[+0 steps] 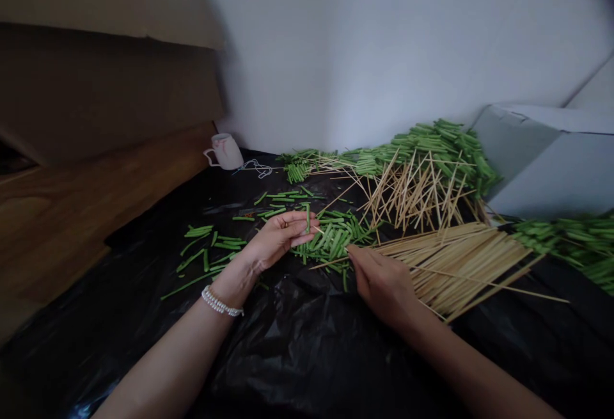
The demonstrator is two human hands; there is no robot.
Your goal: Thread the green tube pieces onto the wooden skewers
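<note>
My left hand (pixel 283 235), with a white beaded bracelet at the wrist, pinches a short cut piece of green bean (pixel 307 217) that stands upright between thumb and fingers. My right hand (pixel 384 278) is closed on a thin bamboo skewer (pixel 318 229), whose light tip points toward the left fingers. Whether the tip touches the bean piece I cannot tell. Below and between both hands lies a loose heap of cut green beans (pixel 336 240). Beside the right hand spreads a thick fan of bare bamboo skewers (pixel 460 259).
Skewers loaded with green beans (pixel 441 144) are piled against the wall. A white mug (pixel 226 152) and a tangled cord (pixel 259 168) stand at the back left. Black plastic sheeting (pixel 288 342) covers the surface. A white box (pixel 547 157) is at right, a cardboard box (pixel 110 86) at left.
</note>
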